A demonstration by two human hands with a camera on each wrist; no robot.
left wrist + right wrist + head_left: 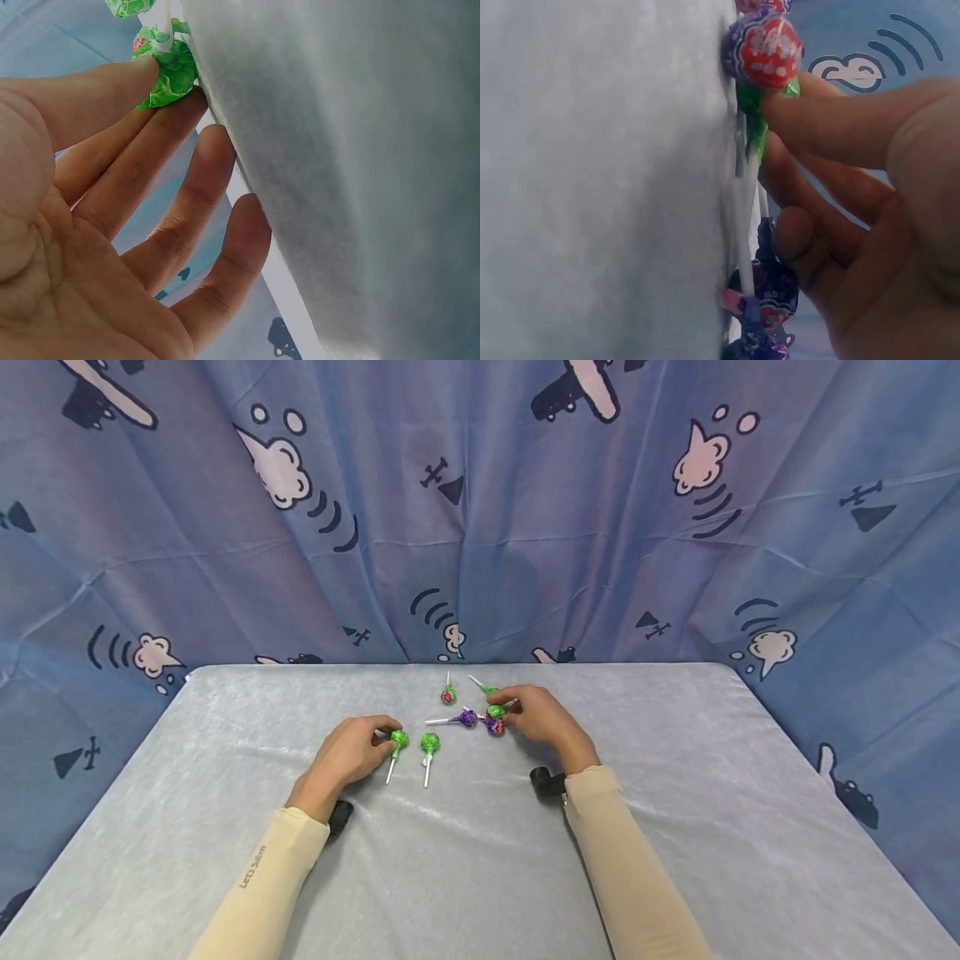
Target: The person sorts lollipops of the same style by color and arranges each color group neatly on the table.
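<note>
On the left of the group of lollipops, my left hand [348, 752] pinches a green lollipop [399, 740] by its wrapped head. Thumb and fingertips meet around that green wrapper [174, 73] in the left wrist view. A second green lollipop [430, 743] lies just to its right, stick toward me. My right hand [543, 718] reaches over the right cluster and pinches a green-and-red lollipop [497, 712], whose wrapper is partly hidden. Beside it lie a purple-and-red lollipop [495, 727] and a purple lollipop [468, 718] with its stick pointing left.
Farther back lie a red-and-green lollipop [447, 696] and another green lollipop [488, 690], partly covered by the right hand. A pale grey cloth covers the table [465, 877]. Behind its far edge hangs a blue patterned curtain [495, 568].
</note>
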